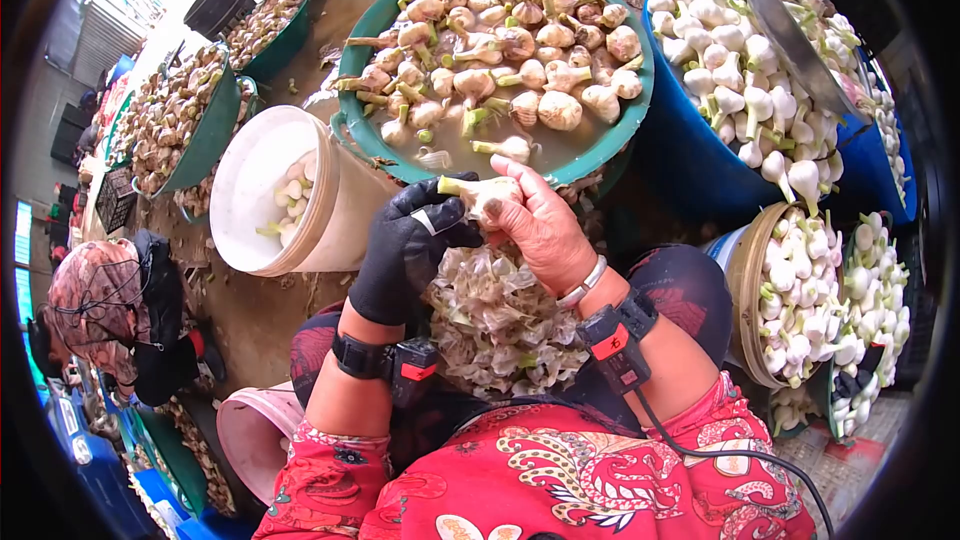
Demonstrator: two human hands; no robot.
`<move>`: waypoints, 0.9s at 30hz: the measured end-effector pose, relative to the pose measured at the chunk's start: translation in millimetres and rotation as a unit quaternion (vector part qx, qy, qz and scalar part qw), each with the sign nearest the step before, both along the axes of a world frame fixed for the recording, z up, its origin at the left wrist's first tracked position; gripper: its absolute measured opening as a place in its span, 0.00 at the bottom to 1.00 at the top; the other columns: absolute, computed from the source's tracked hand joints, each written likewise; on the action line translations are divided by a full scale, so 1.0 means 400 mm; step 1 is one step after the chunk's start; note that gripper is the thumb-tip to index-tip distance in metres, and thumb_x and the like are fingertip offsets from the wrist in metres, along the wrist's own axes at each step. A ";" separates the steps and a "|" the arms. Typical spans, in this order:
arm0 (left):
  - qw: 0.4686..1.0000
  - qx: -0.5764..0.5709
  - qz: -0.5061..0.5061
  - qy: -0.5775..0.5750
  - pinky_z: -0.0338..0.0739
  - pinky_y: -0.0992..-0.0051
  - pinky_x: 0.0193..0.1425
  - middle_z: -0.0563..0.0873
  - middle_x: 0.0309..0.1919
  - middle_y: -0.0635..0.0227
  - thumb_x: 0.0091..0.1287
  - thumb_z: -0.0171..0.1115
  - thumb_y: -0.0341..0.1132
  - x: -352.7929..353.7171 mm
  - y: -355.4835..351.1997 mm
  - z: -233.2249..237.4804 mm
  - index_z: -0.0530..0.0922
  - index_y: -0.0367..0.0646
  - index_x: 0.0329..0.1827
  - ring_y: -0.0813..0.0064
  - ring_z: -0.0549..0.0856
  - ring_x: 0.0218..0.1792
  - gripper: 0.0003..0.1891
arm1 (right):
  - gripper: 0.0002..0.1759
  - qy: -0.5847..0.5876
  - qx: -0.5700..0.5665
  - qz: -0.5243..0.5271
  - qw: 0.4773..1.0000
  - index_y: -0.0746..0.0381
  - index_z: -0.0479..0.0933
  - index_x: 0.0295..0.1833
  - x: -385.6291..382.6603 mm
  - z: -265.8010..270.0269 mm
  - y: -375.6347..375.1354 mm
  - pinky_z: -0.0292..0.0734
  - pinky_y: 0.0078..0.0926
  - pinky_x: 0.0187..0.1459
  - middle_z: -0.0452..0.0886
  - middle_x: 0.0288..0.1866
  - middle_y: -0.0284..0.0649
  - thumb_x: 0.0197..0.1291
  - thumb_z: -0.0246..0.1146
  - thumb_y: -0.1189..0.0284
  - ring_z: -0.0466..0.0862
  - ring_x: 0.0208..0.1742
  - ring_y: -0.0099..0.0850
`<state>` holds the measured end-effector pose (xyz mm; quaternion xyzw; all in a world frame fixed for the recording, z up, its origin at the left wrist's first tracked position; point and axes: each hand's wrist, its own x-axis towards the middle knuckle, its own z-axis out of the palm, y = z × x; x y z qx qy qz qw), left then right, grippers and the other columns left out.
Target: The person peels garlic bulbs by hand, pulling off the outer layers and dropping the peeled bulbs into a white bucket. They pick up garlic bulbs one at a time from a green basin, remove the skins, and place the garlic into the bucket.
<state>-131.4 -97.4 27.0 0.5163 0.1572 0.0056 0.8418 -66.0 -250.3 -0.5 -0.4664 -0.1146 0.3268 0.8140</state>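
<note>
My left hand [412, 248], in a black glove, is closed around the stem end of a garlic bulb [482, 196]. My right hand [550, 235], bare with a bracelet at the wrist, grips the root end of the same bulb between thumb and fingers. The bulb is held just past the near rim of a green basin [592, 168], where unpeeled garlic bulbs [559, 110] lie in murky water. Below both hands, a heap of loose garlic skins [505, 320] rests in my lap.
Left of the basin, a white bucket [345, 205] lies tilted with several peeled bulbs inside. Cleaned garlic fills a blue tub [672, 155] and another bucket [752, 290] at right. Another person [105, 305] is at far left, near tubs of unpeeled garlic [185, 120].
</note>
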 end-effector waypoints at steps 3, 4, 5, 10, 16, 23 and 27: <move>0.999 -0.044 -0.004 0.005 0.82 0.72 0.43 0.84 0.39 0.64 0.65 0.60 0.32 -0.002 -0.003 0.006 0.76 0.34 0.55 0.74 0.84 0.34 0.17 | 0.36 -0.117 -0.024 -0.016 0.993 0.73 0.54 0.70 0.002 -0.029 0.005 0.72 0.15 0.38 0.69 0.32 0.28 0.65 0.63 0.69 0.70 0.35 0.16; 0.999 -0.041 -0.001 0.013 0.81 0.72 0.42 0.85 0.38 0.65 0.64 0.62 0.31 -0.002 -0.002 -0.002 0.77 0.34 0.52 0.76 0.83 0.33 0.15 | 0.36 -0.144 -0.025 -0.025 0.989 0.73 0.54 0.71 -0.002 -0.026 0.008 0.72 0.15 0.38 0.68 0.32 0.28 0.64 0.63 0.70 0.70 0.34 0.16; 0.999 -0.038 0.002 0.022 0.81 0.73 0.42 0.85 0.36 0.65 0.63 0.64 0.30 -0.003 -0.001 -0.011 0.79 0.34 0.49 0.77 0.83 0.32 0.14 | 0.36 -0.170 -0.026 -0.034 0.984 0.73 0.54 0.71 -0.007 -0.025 0.011 0.72 0.15 0.38 0.68 0.31 0.28 0.64 0.63 0.71 0.69 0.33 0.16; 0.992 0.123 -0.015 0.019 0.80 0.74 0.40 0.85 0.34 0.67 0.61 0.65 0.29 -0.011 0.015 -0.039 0.80 0.37 0.46 0.78 0.82 0.31 0.11 | 0.31 -0.084 -0.003 0.001 0.996 0.69 0.57 0.70 -0.010 -0.030 0.002 0.72 0.17 0.36 0.70 0.33 0.31 0.68 0.58 0.66 0.71 0.33 0.19; 0.796 0.582 -0.079 -0.147 0.77 0.74 0.45 0.86 0.38 0.67 0.59 0.67 0.28 -0.016 0.022 -0.033 0.81 0.39 0.46 0.76 0.84 0.40 0.12 | 0.17 0.201 -0.017 0.321 0.925 0.66 0.74 0.45 0.026 -0.026 -0.044 0.76 0.23 0.24 0.81 0.30 0.43 0.69 0.51 0.62 0.82 0.27 0.29; 0.998 0.027 -0.047 0.033 0.81 0.72 0.41 0.83 0.43 0.63 0.64 0.59 0.28 -0.020 0.037 -0.028 0.73 0.33 0.60 0.73 0.84 0.38 0.21 | 0.21 0.185 0.000 0.179 0.966 0.66 0.69 0.58 0.038 -0.019 -0.057 0.84 0.28 0.38 0.81 0.46 0.48 0.68 0.55 0.61 0.85 0.37 0.35; 0.997 -0.009 -0.077 0.000 0.80 0.73 0.42 0.83 0.44 0.61 0.61 0.60 0.27 -0.029 0.004 -0.018 0.72 0.34 0.61 0.72 0.84 0.37 0.23 | 0.19 0.187 -0.007 0.164 0.968 0.64 0.69 0.58 0.037 -0.022 -0.052 0.85 0.31 0.40 0.80 0.46 0.48 0.68 0.55 0.62 0.85 0.40 0.36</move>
